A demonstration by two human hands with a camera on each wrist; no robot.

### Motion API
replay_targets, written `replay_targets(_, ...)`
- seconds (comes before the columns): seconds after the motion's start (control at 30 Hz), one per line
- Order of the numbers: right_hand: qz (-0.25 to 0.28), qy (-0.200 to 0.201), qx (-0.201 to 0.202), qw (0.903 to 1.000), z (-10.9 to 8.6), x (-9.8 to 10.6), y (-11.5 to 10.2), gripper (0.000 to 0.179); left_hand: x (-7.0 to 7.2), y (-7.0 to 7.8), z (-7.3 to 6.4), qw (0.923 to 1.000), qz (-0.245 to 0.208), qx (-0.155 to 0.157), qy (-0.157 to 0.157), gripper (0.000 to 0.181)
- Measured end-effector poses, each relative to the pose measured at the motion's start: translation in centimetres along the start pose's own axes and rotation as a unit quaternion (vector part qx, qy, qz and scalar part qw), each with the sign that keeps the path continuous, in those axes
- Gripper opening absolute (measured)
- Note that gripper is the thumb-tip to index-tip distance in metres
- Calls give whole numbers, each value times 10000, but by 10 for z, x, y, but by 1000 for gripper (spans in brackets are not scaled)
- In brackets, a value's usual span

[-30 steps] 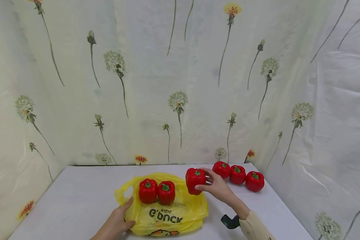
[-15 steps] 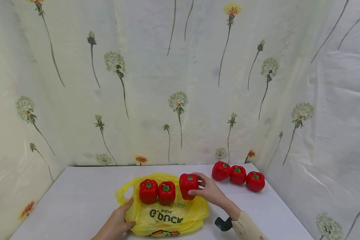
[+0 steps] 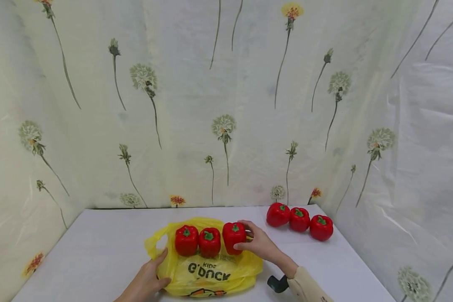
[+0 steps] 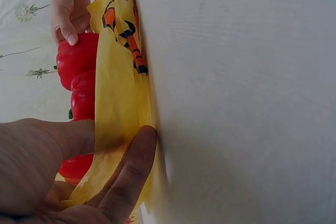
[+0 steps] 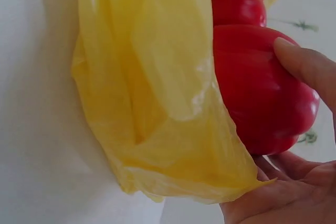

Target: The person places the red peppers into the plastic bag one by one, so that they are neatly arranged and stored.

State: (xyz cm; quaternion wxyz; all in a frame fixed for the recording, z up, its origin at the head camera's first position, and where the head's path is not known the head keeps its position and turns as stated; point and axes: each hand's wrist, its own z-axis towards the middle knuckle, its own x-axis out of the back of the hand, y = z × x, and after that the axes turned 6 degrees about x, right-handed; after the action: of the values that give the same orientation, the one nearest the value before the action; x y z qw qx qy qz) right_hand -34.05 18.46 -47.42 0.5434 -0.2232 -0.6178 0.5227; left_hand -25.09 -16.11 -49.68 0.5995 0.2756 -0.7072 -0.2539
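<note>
In the head view a yellow plastic bag with dark lettering lies on the white table, a handle hole at its left. My left hand holds the bag's left edge, the thumb inside and a finger outside in the left wrist view. Two red bell peppers, a left one and a middle one, sit side by side at the bag. My right hand grips a third red bell pepper from its right side, close beside the middle one. The bag's wall hides its lower part in the right wrist view.
Three more red bell peppers stand in a row at the table's back right. Behind the table hangs a pale curtain with a dandelion print. A dark device sits at my right wrist.
My right hand has moved left and down with its bell pepper, from the bag's right rim to beside the middle pepper. The left hand and the bag have barely moved.
</note>
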Motion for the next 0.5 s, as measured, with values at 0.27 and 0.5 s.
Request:
replay_targets(0.27, -88, -43, 30, 9999, 1, -3, 9, 78, 0, 0, 0, 9998, -65, 75, -143, 85)
replay_targets(0.5, 6, -63, 9, 10000, 1, -7, 12, 78, 0, 1, 0, 9998, -44, 135, -115, 85)
